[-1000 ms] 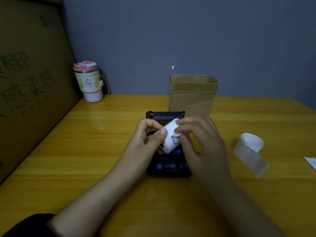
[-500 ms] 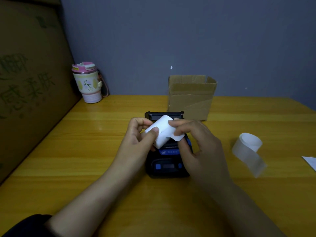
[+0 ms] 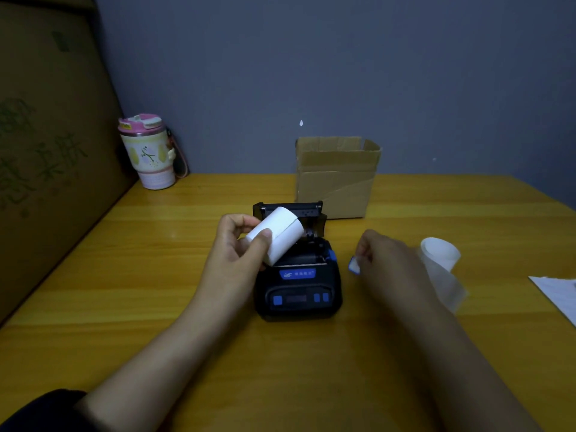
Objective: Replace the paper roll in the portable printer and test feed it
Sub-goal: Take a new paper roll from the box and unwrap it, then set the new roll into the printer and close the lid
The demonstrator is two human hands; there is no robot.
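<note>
The printer (image 3: pixel 297 275) sits mid-surface (image 3: pixel 124 307), a box (image 3: pixel 336 179) just behind it. A cup (image 3: pixel 148 154) stands far left at the wall; a loose paper coil (image 3: pixel 441 263) lies right, a sheet (image 3: pixel 558 294) beyond.

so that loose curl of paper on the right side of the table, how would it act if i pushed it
The loose paper curl would probably skid or roll: it looks thin and very light. Its trailing strip lies limp on the table, so it would likely bend rather than push stiffly. Its open loop would probably flatten easily.

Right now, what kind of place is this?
Probably a home desk or small packing corner: a wooden table against a wall, open cardboard box, lidded tumbler, and a portable printer being reloaded.
</note>
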